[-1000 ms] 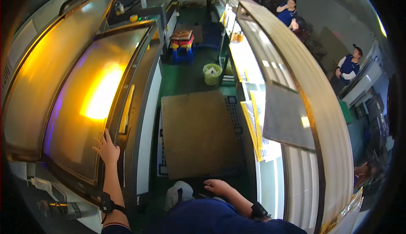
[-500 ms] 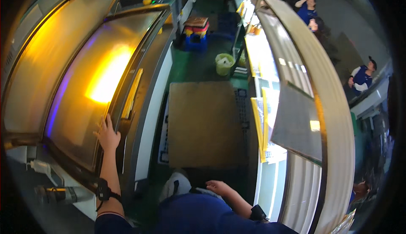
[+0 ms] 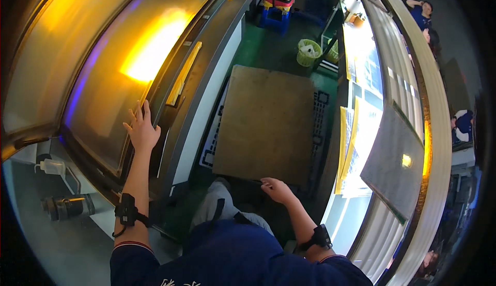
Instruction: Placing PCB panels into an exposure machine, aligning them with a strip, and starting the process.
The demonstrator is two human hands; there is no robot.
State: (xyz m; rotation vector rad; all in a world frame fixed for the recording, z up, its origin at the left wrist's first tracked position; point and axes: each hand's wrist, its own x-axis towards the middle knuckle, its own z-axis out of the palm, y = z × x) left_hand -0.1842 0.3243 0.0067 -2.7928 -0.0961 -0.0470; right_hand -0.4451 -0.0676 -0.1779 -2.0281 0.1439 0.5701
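Observation:
My left hand [image 3: 140, 130] rests flat, fingers spread, on the lower edge of a large curved glass lid [image 3: 129, 63] of a long case on my left. The glass glows yellow-orange from a reflected light. My right hand [image 3: 276, 189] hangs loosely in front of me with its fingers curled, holding nothing, just above the near edge of a brown board [image 3: 268, 123] that lies on the green floor. Both wrists carry black bands.
A white squeeze bottle [image 3: 50, 167] and a dark cylinder [image 3: 64, 207] lie on the steel counter at lower left. A green bin [image 3: 308, 52] and a stool [image 3: 276, 1] stand down the aisle. A glass counter [image 3: 392, 131] runs along the right, with people beyond it.
The view has closed in on the case. My left hand has slid slightly up the glass edge; my right hand stays low in front of me.

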